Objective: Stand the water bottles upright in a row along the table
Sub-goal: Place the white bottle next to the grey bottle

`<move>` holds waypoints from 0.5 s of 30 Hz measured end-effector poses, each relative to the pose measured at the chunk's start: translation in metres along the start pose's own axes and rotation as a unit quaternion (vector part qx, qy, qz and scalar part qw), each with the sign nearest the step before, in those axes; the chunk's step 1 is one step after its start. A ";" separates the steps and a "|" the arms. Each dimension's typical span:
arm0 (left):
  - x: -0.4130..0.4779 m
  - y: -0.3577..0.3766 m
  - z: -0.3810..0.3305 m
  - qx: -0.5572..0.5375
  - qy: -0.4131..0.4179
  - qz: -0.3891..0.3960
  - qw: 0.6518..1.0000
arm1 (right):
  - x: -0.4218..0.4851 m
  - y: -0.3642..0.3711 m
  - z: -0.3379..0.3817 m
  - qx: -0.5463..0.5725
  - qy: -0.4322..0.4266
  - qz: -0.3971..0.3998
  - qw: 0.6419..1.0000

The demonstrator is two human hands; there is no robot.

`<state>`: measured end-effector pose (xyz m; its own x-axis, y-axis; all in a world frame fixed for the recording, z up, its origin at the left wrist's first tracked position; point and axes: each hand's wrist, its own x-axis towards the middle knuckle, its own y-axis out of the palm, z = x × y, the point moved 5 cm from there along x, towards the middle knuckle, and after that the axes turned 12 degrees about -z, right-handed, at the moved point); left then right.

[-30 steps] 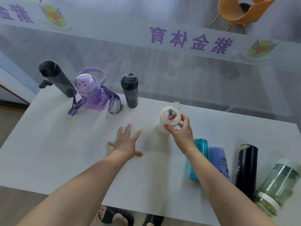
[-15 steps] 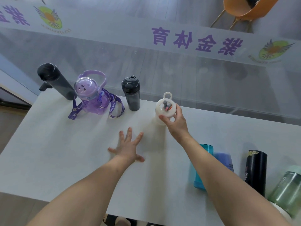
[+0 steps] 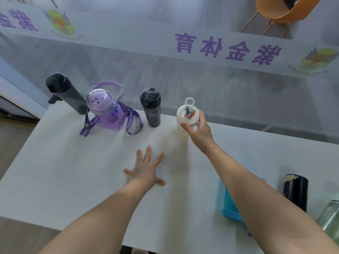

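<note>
A white bottle (image 3: pixel 186 116) with a loop on its lid stands upright at the table's far edge, and my right hand (image 3: pixel 199 130) grips it around the lid. To its left a row stands upright: a short dark grey bottle (image 3: pixel 151 107), a purple bottle (image 3: pixel 105 110) with a strap, and a tall dark bottle (image 3: pixel 66 92). My left hand (image 3: pixel 146 169) lies flat on the table with fingers spread, holding nothing. At the right, a teal bottle (image 3: pixel 228 202), a black bottle (image 3: pixel 295 191) and a green bottle (image 3: pixel 330 215) lie on their sides, partly hidden by my right arm.
The white table (image 3: pixel 55 171) runs along a glass wall (image 3: pixel 220 85) with purple lettering. An orange chair (image 3: pixel 278 10) stands beyond the glass. The table's left and near edges are in view.
My right hand has carried the white bottle away from me to the far edge, in line with the standing bottles. My left hand has stayed flat on the table.
</note>
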<state>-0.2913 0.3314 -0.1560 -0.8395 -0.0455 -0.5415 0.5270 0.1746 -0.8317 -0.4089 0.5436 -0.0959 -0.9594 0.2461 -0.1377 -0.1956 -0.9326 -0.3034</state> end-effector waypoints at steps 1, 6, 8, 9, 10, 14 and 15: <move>0.000 0.000 0.000 -0.001 0.001 0.000 1.000 | 0.000 0.000 0.000 0.001 0.001 0.001 1.000; 0.001 0.002 0.001 -0.004 0.001 0.000 1.000 | 0.001 0.000 -0.001 0.004 0.005 0.007 1.000; 0.002 0.003 0.002 -0.003 0.001 0.000 1.000 | 0.002 -0.001 -0.001 0.001 0.003 0.009 1.000; 0.002 0.003 0.002 -0.002 0.000 -0.001 1.000 | 0.002 -0.001 -0.001 -0.003 0.002 0.010 1.000; 0.003 0.003 0.002 0.000 0.000 -0.001 1.000 | 0.003 0.000 -0.001 -0.006 0.000 0.012 1.000; 0.003 0.003 0.001 0.000 0.000 -0.001 1.000 | 0.003 -0.001 -0.002 -0.012 -0.002 0.009 1.000; 0.003 0.003 0.001 -0.001 0.000 -0.001 1.000 | 0.003 -0.001 -0.003 -0.013 -0.001 0.008 1.000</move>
<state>-0.2921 0.3309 -0.1598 -0.8403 -0.0449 -0.5403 0.5258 0.1755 -0.8323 -0.4113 0.5460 -0.0986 -0.9627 0.2312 -0.1403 -0.1758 -0.9293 -0.3248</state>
